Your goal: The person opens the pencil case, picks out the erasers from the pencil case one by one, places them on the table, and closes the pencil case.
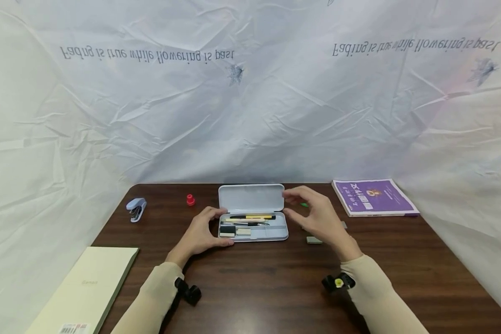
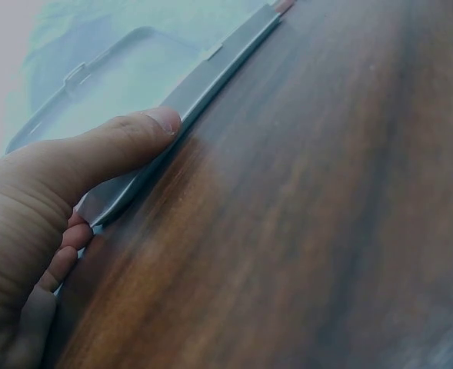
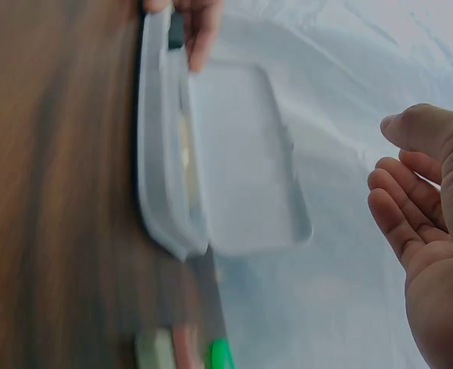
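Note:
A white pencil case (image 1: 277, 233) lies on the table with its lid (image 1: 250, 198) raised at the back. Inside are a yellow-and-black pen or pencil (image 1: 256, 217), other slim writing tools, a black-sleeved eraser (image 1: 227, 231) and a pale eraser (image 1: 243, 232). My left hand (image 1: 198, 233) grips the case's left end. In the left wrist view its thumb (image 2: 134, 138) presses the front wall, fingers round the end. Loosely bent and holding nothing, my right hand (image 1: 315, 215) hovers by the lid's right edge; the right wrist view shows its fingers (image 3: 403, 204) apart from the lid.
Right of the case lie a small greyish block (image 1: 314, 240) and a green item (image 1: 304, 204), partly behind my right hand. A purple book (image 1: 375, 197) sits back right. Leftward are a stapler (image 1: 137, 209), a small red object (image 1: 190, 200) and a cream notebook (image 1: 83, 287).

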{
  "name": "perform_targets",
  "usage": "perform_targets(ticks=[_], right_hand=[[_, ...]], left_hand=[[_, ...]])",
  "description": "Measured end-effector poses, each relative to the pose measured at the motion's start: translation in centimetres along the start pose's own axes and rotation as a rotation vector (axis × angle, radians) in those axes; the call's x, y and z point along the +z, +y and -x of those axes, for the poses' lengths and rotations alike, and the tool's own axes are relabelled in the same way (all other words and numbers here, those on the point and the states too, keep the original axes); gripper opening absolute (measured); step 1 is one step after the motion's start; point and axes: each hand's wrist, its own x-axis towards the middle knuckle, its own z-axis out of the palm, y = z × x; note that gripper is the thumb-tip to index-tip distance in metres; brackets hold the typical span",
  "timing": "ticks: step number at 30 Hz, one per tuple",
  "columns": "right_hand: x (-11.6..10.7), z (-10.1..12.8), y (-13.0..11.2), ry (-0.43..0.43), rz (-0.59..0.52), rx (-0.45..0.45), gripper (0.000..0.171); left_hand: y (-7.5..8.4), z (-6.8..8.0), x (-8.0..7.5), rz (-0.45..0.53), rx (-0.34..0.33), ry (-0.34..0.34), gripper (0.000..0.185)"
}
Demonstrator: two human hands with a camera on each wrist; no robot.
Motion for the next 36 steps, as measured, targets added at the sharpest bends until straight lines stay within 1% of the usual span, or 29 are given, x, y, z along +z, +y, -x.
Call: perform_targets(ticks=[4,8,14,19,27,31,36], right_hand=[[1.4,-1.6,-1.1,-0.003,-0.041,-0.029,0.043],[2.8,-2.6,-1.8,-0.026,-0.068,-0.047,0.041],[5.0,-3.8,-2.6,-0.078,-0.131,-0.035,0.036],[6.4,-4.4,-2.6,-0.121,-0.149,-0.025,0.033],[8.8,-3.8,-1.2,-0.235,-0.105,0.028,0.03],[10.0,-3.4,-0.7,-0.296,-0.097,0.018,0.027],[11.0,-3.0,-0.6,-0.37,-0.014,0.024,0.025]], left_hand=[[-0.1,0.0,0.0,0.0,0.004,0.0,0.096],[-0.1,0.0,0.0,0.003,0.005,0.001,0.096],[0.0,0.0,0.0,0.005,-0.002,-0.001,0.095],[0.0,0.0,0.0,0.011,0.003,-0.001,0.096],[0.1,-0.1,0.1,0.013,0.012,0.005,0.094],[0.0,0.0,0.0,0.016,0.019,0.006,0.094],[-0.1,0.0,0.0,0.015,0.019,0.001,0.094]])
